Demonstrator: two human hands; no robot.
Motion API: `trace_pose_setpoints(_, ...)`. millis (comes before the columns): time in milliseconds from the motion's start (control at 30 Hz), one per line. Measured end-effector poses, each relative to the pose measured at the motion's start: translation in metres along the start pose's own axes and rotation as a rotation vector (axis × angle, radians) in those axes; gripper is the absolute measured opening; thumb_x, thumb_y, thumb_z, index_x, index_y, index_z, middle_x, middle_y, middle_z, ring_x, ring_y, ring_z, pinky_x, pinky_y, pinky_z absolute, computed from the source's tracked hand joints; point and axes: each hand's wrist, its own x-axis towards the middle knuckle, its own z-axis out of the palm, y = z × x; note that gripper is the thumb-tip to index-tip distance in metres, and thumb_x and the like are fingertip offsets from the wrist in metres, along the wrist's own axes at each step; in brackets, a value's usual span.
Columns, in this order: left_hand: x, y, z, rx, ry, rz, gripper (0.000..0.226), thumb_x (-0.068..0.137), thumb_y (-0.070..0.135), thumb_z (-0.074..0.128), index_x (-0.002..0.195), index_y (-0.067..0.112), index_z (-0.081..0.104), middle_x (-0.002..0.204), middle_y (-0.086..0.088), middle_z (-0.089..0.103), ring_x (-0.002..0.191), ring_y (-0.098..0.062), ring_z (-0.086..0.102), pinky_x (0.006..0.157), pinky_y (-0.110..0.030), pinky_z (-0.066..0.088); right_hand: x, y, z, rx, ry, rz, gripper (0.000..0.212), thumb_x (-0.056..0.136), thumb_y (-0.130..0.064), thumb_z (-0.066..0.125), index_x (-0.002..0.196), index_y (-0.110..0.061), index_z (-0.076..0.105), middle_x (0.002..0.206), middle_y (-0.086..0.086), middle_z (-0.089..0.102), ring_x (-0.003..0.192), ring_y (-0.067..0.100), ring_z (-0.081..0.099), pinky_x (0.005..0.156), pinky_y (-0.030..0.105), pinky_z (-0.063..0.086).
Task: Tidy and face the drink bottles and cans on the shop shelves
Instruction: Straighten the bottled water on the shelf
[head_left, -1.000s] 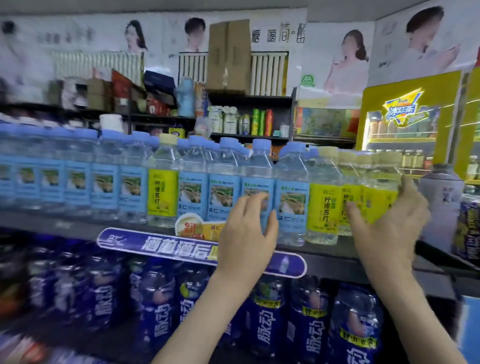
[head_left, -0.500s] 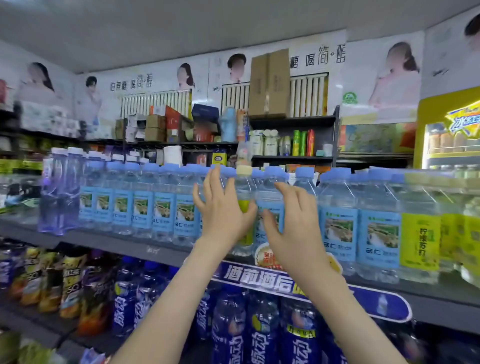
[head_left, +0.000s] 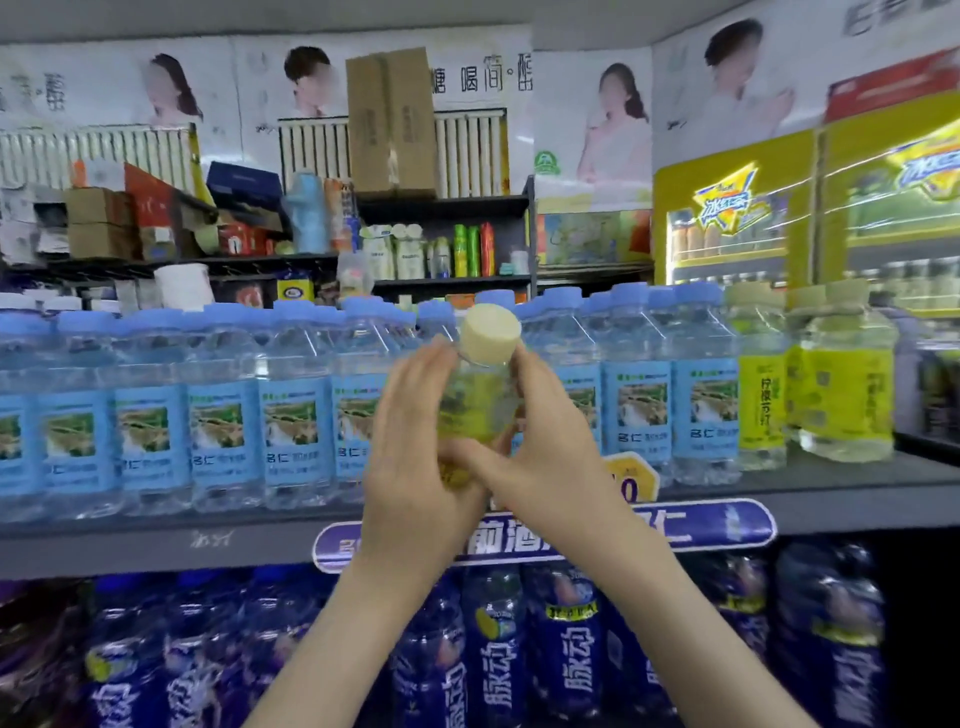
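Yellow bottle (head_left: 475, 400): since earlier we pulled it from among the blue bottles (head_left: 223, 431); it tilts in front of the shelf (head_left: 156, 540)
Left hand (head_left: 415, 467): we wrap its left side
Right hand (head_left: 550, 452): we clasp its right side and base
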Motion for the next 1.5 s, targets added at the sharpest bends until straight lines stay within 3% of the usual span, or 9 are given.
trace_pose_setpoints(133, 0.008, 0.028, 0.006, -0.052, -0.032, 0.116, 0.057, 0.09, 0.042, 0.053, 0.137, 0.017, 0.033, 0.14, 0.005, 0.036, 0.135, 0.009, 0.023, 0.111, -0.024, 0.028, -0.012, -0.009, -0.027, 0.118, 0.113, 0.063, 0.06, 0.069, -0.028, 0.08, 0.122, -0.023, 0.051, 0.104, -0.012, 0.062, 0.094, 0.0, 0.06, 0.075, 0.013, 0.047)
trace_pose_setpoints(267, 0.014, 0.06, 0.027, -0.175, -0.206, 0.113, 0.07, 0.081, 0.037, 0.057, 0.143, 0.023, 0.027, 0.142, 0.036, 0.025, 0.134, 0.011, 0.023, 0.108, -0.01, 0.022, -0.029, -0.006, -0.077, 0.19, 0.279, 0.112, 0.065, 0.065, -0.022, 0.085, 0.121, -0.028, 0.052, 0.101, -0.018, 0.064, 0.09, -0.003, 0.063, 0.074, 0.014, 0.05)
trace_pose_setpoints(500, -0.004, 0.073, 0.093, -0.053, -0.267, 0.062, 0.041, 0.091, 0.034, 0.046, 0.131, 0.024, 0.049, 0.142, 0.003, 0.041, 0.13, -0.011, 0.036, 0.109, -0.01, 0.018, -0.043, 0.047, -0.198, -0.017, 0.459, 0.17, 0.081, 0.063, -0.037, 0.082, 0.135, -0.024, 0.046, 0.12, -0.012, 0.061, 0.104, 0.003, 0.059, 0.073, 0.009, 0.045)
trace_pose_setpoints(767, -0.003, 0.097, 0.18, 0.192, -0.337, 0.121, 0.043, 0.088, 0.034, 0.046, 0.125, 0.015, 0.056, 0.14, -0.007, 0.046, 0.134, -0.024, 0.033, 0.114, -0.05, 0.023, -0.018, 0.126, -0.253, -0.208, 0.364, 0.266, 0.084, 0.071, -0.043, 0.078, 0.143, -0.026, 0.038, 0.137, -0.007, 0.045, 0.118, 0.012, 0.047, 0.094, 0.026, 0.039)
trace_pose_setpoints(933, 0.014, 0.114, 0.207, 0.349, -0.358, 0.127, 0.053, 0.083, 0.042, 0.043, 0.128, 0.015, 0.054, 0.14, -0.011, 0.047, 0.136, -0.03, 0.03, 0.112, -0.062, 0.009, -0.003, 0.14, -0.254, -0.473, 0.286, 0.181, 0.073, 0.076, -0.052, 0.067, 0.14, -0.026, 0.043, 0.116, -0.006, 0.028, 0.125, 0.017, 0.028, 0.109, 0.036, 0.024)
trace_pose_setpoints(1100, 0.032, 0.125, 0.223, 0.539, -0.47, 0.118, 0.076, 0.078, 0.062, 0.037, 0.139, 0.017, 0.042, 0.14, -0.014, 0.048, 0.139, -0.032, 0.028, 0.107, -0.065, -0.007, -0.009, 0.158, -0.268, -0.382, 0.136, 0.161, 0.074, 0.083, -0.041, 0.065, 0.147, -0.026, 0.031, 0.092, -0.011, 0.037, 0.078, 0.001, 0.044, 0.071, 0.008, 0.035)
trace_pose_setpoints(1267, 0.039, 0.131, 0.231, 0.681, -0.575, 0.136, 0.104, 0.066, 0.087, 0.025, 0.148, 0.024, 0.017, 0.146, -0.018, 0.038, 0.143, -0.032, 0.019, 0.104, -0.066, -0.013, -0.015, 0.167, -0.274, -0.334, 0.14, 0.09, 0.068, 0.083, -0.027, 0.07, 0.142, -0.024, 0.038, 0.093, -0.015, 0.043, 0.067, 0.004, 0.047, 0.066, 0.005, 0.037)
trace_pose_setpoints(1433, 0.035, 0.138, 0.235, 0.721, -0.606, 0.105, 0.119, 0.055, 0.094, 0.02, 0.149, 0.025, -0.002, 0.155, -0.014, 0.023, 0.145, -0.03, 0.012, 0.104, -0.068, -0.013, -0.013, 0.183, -0.284, -0.198, 0.443, 0.153, 0.055, 0.085, -0.035, 0.065, 0.134, -0.022, 0.042, 0.115, -0.004, 0.044, 0.104, 0.011, 0.048, 0.091, 0.03, 0.042)
trace_pose_setpoints(1500, 0.033, 0.142, 0.235, 0.687, -0.595, 0.131, 0.12, 0.056, 0.094, 0.029, 0.148, 0.028, -0.013, 0.158, -0.011, 0.011, 0.145, -0.026, -0.004, 0.102, -0.066, -0.023, -0.007, 0.191, -0.293, -0.117, 0.289, 0.39, 0.069, 0.083, -0.04, 0.068, 0.14, -0.018, 0.035, 0.133, 0.003, 0.044, 0.12, 0.019, 0.047, 0.101, 0.041, 0.042)
